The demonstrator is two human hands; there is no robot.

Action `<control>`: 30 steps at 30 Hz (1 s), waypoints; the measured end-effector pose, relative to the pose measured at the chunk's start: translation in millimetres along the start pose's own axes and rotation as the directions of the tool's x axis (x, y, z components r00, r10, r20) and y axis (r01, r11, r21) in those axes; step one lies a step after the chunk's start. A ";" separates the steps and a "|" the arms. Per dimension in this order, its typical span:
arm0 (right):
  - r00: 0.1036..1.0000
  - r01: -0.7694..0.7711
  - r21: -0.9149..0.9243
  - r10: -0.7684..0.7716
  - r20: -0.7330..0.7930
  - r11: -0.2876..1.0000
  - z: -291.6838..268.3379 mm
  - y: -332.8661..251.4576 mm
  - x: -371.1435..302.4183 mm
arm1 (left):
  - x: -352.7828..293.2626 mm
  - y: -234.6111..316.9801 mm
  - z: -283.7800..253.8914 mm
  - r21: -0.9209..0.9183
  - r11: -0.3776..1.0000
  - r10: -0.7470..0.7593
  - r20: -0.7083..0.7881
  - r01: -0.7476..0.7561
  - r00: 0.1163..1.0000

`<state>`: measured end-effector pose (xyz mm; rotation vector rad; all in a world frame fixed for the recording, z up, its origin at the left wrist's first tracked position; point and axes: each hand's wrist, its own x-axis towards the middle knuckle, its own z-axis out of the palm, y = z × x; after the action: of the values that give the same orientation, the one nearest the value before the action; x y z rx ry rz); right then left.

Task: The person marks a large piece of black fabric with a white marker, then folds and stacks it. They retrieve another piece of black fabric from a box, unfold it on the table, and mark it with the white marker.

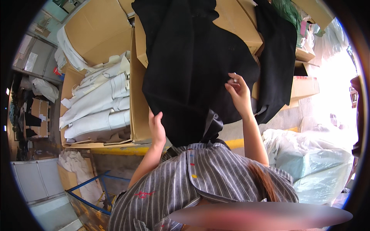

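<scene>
A large black hide with a wavy, irregular outline is spread in front of me, draped over cardboard boxes and reaching down to my waist. At its near left edge my left hand grips it, thumb on top and the other fingers hidden underneath. Over the right part of the hide is my right hand, its fingers curled and the thumb drawn toward the index finger. A small shiny thing shows by those fingertips; whether it is held or worn, I cannot make out. A dark glossy strap or flap hangs at the hide's near edge.
To the left, an open cardboard box holds several rolled white sheets. Another black piece hangs at the right over boxes. Plastic-wrapped bundles lie at the near right. A blue metal frame stands at the near left.
</scene>
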<state>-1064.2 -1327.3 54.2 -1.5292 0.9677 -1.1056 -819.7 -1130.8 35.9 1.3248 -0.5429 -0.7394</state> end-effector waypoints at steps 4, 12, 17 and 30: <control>0.991 0.017 0.035 -0.012 -0.132 0.999 -41.5 -2.8 10.9 | -16.3 -0.8 61.2 0.337 0.879 0.230 0.320 -0.338 0.919; 0.918 0.307 -0.152 -0.335 -0.212 0.939 -22.6 -66.4 43.0 | -10.5 -57.7 143.5 0.186 0.825 0.061 0.909 -0.533 0.413; 0.950 0.313 -0.115 -0.309 0.050 0.943 65.9 -59.5 37.2 | -24.5 -35.5 60.2 0.370 0.868 -0.156 0.837 -0.333 0.525; 0.453 -0.071 0.042 -0.005 0.891 0.997 532.1 -65.6 -181.3 | -174.9 88.9 -496.6 0.364 0.929 0.187 -0.612 0.063 0.769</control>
<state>-597.8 -1008.0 27.3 -1.6953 0.1799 -0.1441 -558.4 -665.2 44.3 1.7892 -0.1625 -0.0830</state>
